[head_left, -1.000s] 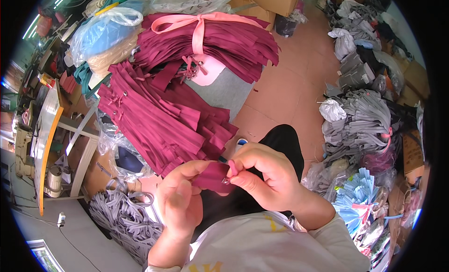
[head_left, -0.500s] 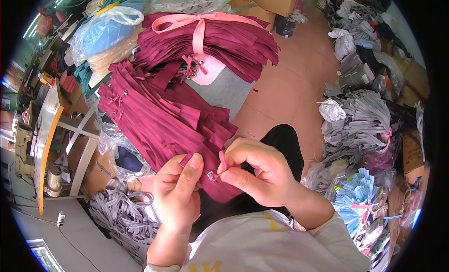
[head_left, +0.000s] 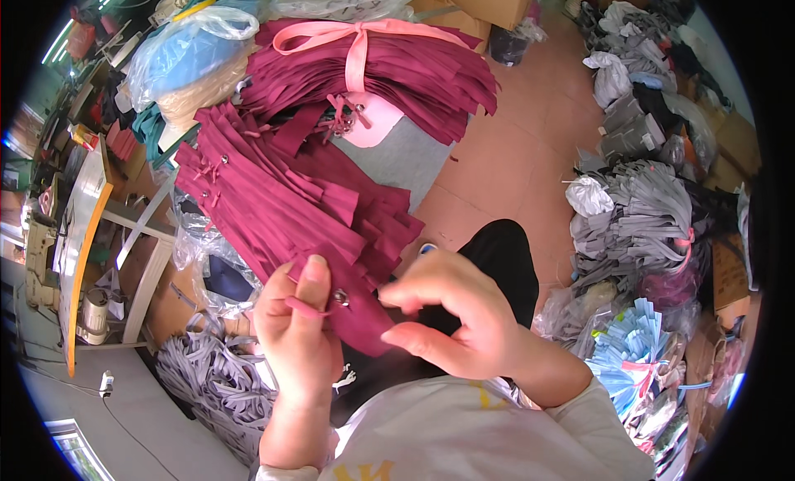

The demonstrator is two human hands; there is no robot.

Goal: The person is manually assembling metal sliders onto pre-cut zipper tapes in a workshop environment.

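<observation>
We pinch a flat maroon fabric strip (head_left: 358, 320) between our left fingers (head_left: 314, 281), while our right fingers (head_left: 426, 343) gape, empty, beside it.

Matt, softly creased cloth all the way down the maroon pile (head_left: 281, 191) here, and at its near end a maroon strip (head_left: 360, 319) of equally dull cloth carries a small metal fitting (head_left: 341, 298) with a bright, shiny glint! Beyond the pile comes a smooth pink cloth ribbon (head_left: 356, 60) and a matt cardboard box (head_left: 484, 2), while left of the pile, glossy wrinkled clear plastic gleams on a bag (head_left: 186, 55), and right of it lie smooth reddish floor tiles (head_left: 505, 166).
</observation>
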